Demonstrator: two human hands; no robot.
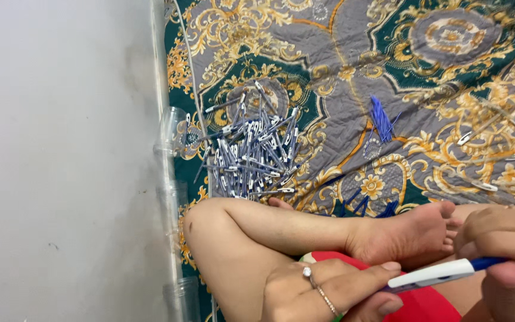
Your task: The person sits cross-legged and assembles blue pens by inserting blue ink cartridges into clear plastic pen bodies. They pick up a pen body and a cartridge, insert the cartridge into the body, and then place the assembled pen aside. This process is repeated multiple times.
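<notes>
I sit cross-legged on a patterned green, grey and gold bedspread (341, 65). My left hand (329, 289), with a ring and a thin bracelet, rests on my lap and pinches one end of a white pen with a blue tip (442, 272). My right hand (502, 244) at the lower right grips the blue end of the same pen. A pile of several assembled white and blue pens (251, 149) lies on the bedspread beyond my knee. A small bunch of blue refills (381, 119) lies further right.
A white wall (61, 161) fills the left side. Clear plastic cups (173, 134) stand along the wall edge. Several loose clear pen barrels (496, 149) lie at the right on the bedspread. My bare foot (406, 232) crosses in front of my hands.
</notes>
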